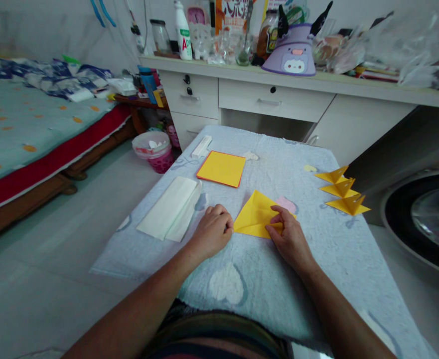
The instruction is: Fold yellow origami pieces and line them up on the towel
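Observation:
A yellow paper folded into a triangle [256, 214] lies on the table covered with a light blue cloth [264, 279]. My left hand [212, 232] is curled, its fingers pinching the paper's left corner. My right hand [288, 237] presses on the paper's lower right edge, fingers bent and holding the fold down. A stack of square yellow sheets [221, 168] lies further back on the cloth. Three folded yellow paper shapes [342, 190] stand in a row at the right edge.
A folded white cloth [172, 207] lies at the left of the table, a small white box [202, 146] behind it. A cluttered white desk [279, 94] stands beyond, a bed [28, 129] to the left, a pink bin [154, 149] on the floor, a round machine door [428, 219] at right.

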Available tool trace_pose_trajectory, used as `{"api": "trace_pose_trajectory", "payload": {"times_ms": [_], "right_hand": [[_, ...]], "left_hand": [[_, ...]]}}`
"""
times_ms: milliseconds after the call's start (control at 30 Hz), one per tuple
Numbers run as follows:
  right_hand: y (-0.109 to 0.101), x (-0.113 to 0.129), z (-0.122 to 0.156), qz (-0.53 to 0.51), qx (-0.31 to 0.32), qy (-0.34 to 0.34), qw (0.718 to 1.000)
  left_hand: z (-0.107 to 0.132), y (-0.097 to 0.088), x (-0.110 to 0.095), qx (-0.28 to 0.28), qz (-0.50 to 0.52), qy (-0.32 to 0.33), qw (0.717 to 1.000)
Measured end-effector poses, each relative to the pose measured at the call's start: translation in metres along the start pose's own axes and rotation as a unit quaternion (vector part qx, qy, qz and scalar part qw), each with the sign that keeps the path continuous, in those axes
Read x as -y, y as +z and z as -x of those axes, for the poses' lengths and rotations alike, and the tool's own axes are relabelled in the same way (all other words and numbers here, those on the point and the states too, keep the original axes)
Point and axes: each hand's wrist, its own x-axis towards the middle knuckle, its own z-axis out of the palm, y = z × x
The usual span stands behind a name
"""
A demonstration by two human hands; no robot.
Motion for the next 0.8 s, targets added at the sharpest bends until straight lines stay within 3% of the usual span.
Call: {"api": "trace_pose_trajectory", "payload": {"times_ms": [200, 300, 367, 533, 800], "right_hand": [[0.003, -0.004, -0.001, 0.01, -0.008, -0.019, 1.0], [0.004, -0.006, 0.0, 0.018, -0.012, -0.027, 0.999], [0.004, -0.007, 0.0, 0.022, -0.015, -0.032, 0.999], [0.004, -0.007, 0.0, 0.026, -0.016, -0.04, 0.999], [0.004, -0.004, -0.001, 0.042, -0.017, -0.041, 0.998]], "left_hand": [[0.024, 0.004, -0.017, -0.049, -0.067, 0.089, 0.993], [0.04, 0.014, -0.031, -0.011, -0.085, 0.225, 0.971], [0.047, 0.021, -0.037, 0.001, -0.083, 0.255, 0.963], [0.051, 0.032, -0.034, 0.012, -0.095, 0.225, 0.97], [0.056, 0.026, -0.028, 0.037, -0.1, 0.196, 0.975]]}}
